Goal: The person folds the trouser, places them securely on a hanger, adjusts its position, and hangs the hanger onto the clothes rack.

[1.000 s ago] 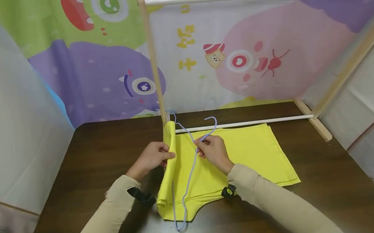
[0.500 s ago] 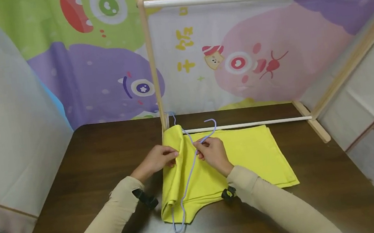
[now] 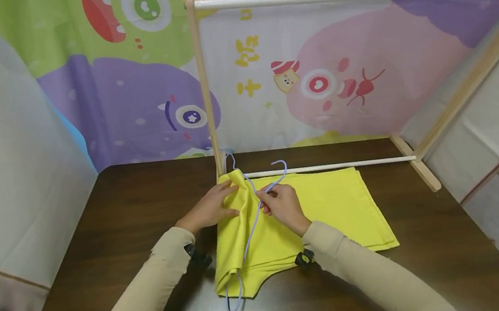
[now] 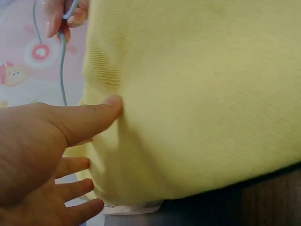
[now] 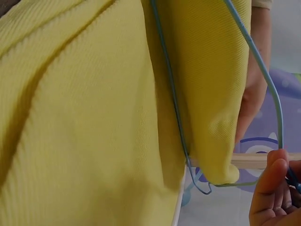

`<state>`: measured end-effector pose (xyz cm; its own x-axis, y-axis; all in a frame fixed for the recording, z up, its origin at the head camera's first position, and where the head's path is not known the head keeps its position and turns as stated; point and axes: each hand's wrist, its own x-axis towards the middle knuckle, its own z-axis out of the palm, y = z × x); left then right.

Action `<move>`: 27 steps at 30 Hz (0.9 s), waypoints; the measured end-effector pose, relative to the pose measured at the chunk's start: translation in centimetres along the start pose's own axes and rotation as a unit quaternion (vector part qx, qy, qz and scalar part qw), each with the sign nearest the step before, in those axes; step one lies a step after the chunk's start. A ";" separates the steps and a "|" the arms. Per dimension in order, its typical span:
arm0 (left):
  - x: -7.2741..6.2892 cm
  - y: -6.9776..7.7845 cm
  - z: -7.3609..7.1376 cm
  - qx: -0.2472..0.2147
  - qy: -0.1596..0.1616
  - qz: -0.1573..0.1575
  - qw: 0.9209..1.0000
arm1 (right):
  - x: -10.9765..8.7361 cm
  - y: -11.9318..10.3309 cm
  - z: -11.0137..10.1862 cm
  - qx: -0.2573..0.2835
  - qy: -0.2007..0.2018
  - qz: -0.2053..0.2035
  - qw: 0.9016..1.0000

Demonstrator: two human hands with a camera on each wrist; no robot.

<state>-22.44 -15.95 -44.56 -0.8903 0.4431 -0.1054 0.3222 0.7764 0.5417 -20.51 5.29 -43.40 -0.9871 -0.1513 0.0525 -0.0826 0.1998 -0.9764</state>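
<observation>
Cloth point(image 3: 330, 213) touches the spread left hand point(image 3: 209, 207); the right hand point(image 3: 285, 205) pinches a hanger point(image 5: 268, 77).

along the left edge of the tabletop point(image 3: 101, 234) i see room to pass; between left hand point(image 3: 209, 206) and right hand point(image 3: 284, 205) the hanger point(image 3: 252, 233) blocks, toward the far edge a low white rod point(image 3: 329, 167).

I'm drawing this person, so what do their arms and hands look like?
The left sleeve and right sleeve are long and beige, with soft wrinkles. A black left wrist piece and a black right wrist piece show too. The left hand and right hand wear no gloves.
</observation>
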 end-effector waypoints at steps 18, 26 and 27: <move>-1.7 1.2 0.4 0.064 -0.068 0.029 0.995 | -0.1 0.2 -0.2 -0.024 0.014 0.006 1.000; -5.1 1.4 0.0 -0.008 -0.148 0.029 0.989 | -0.3 -0.7 -0.1 -0.032 0.004 -0.009 0.999; -5.3 1.3 0.1 -0.015 -0.152 0.026 0.988 | -0.3 -0.7 -0.2 -0.033 0.004 -0.007 0.999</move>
<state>-17.27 -17.23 -43.34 -0.7329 0.6001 -0.3204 0.3513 0.7372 0.5772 -20.14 5.36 -42.72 -0.9869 -0.1462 0.0678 -0.1047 0.2614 -0.9595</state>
